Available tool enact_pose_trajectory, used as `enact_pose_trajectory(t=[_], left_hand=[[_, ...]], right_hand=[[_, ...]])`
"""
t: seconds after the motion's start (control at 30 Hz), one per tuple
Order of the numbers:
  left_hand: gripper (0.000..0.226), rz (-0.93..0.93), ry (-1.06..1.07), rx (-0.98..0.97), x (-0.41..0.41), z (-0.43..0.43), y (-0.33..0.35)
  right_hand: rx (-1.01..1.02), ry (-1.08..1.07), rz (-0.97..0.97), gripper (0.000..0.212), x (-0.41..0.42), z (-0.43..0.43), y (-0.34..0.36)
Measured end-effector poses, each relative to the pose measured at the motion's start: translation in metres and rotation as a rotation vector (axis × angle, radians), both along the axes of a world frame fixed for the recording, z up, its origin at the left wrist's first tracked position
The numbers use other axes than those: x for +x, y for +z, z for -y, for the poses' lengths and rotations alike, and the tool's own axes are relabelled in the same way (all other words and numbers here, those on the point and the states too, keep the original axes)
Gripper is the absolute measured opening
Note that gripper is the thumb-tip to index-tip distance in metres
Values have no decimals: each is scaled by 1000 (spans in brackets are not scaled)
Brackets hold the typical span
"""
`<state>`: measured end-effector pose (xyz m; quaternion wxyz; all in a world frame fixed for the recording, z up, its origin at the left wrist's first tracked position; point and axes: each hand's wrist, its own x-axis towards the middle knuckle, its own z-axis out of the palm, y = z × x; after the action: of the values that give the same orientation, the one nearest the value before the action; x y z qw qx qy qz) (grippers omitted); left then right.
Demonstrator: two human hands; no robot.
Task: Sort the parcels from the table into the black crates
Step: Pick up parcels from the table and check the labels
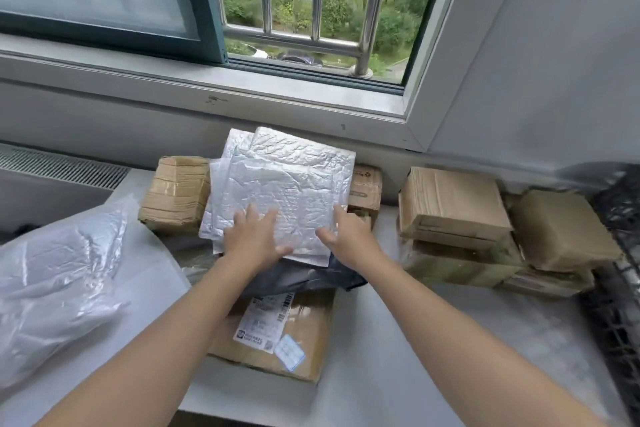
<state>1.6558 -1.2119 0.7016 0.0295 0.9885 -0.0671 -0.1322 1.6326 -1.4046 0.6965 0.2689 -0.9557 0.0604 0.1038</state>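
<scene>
Mailers (277, 180), several, silver and crinkled with a bubble-padded texture, flat and roughly square, lie stacked askew at the centre of the frame on top of other parcels. Left hand (254, 236) lies flat on the near part of the top one, fingers spread and straight, thumb out to the right. Right hand (348, 236) is at the stack's lower right corner, thumb on top, index finger straight along the right edge; cannot tell whether the other fingers curl underneath. Under the stack's near edge sits a grey bag (304, 276), soft, dark, matte plastic, creased. Below that, lower centre, is a flat box (304, 333) of brown cardboard, taped, carrying a white label (263, 319) with barcodes. Small box (176, 194), cardboard wound in clear tape, sits just left of the stack; another printed carton (365, 189) shows past its right edge. Right of centre, well apart from the hands, is a pile of boxes (450, 204), plain brown cardboard, rectangular, two layers high. Clear bag (59, 274), glossy wrinkled film, fills the lower left. Everything rests on a pale grey table (415, 340), smooth-topped. Crate (620, 218), black openwork lattice, runs down the right edge; its contents are too blurred to tell.
</scene>
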Motion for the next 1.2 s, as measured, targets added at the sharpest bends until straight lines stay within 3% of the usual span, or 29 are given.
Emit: enact_pose_trajectory(t=[0.17,0.33,0.43,0.53,0.63,0.7,0.77,0.83,0.97,1.2], left_hand=[[102,46,-236,110,-23,-5,-15],[86,152,-268,60,-27,-7,-8],[60,231,-268,-146,-25,-1,4],[55,271,-140,-451,-22,0,23],[45,302,-55,-618,-18,-3,36],[32,235,71,-894,-16,-4,46],[24,90,252,-1255,-16,-4,56],[20,-30,368,-1452,-17,-4,61],[13,-147,485,-1534,-22,-6,59],[18,-137,467,-1433,-33,-14,48]], right_hand=[[28,-215,27,58,4,-8,1],[287,-250,69,33,12,3,27],[445,-306,61,28,14,12,43],[692,-350,-11,36,13,18,61],[930,-390,-20,39,14,21,77],[909,-391,25,46,14,22,80],[718,-316,63,47,12,22,77],[593,-241,45,58,8,20,71],[784,-273,22,47,3,10,66],[654,-236,223,12,2,8,65]])
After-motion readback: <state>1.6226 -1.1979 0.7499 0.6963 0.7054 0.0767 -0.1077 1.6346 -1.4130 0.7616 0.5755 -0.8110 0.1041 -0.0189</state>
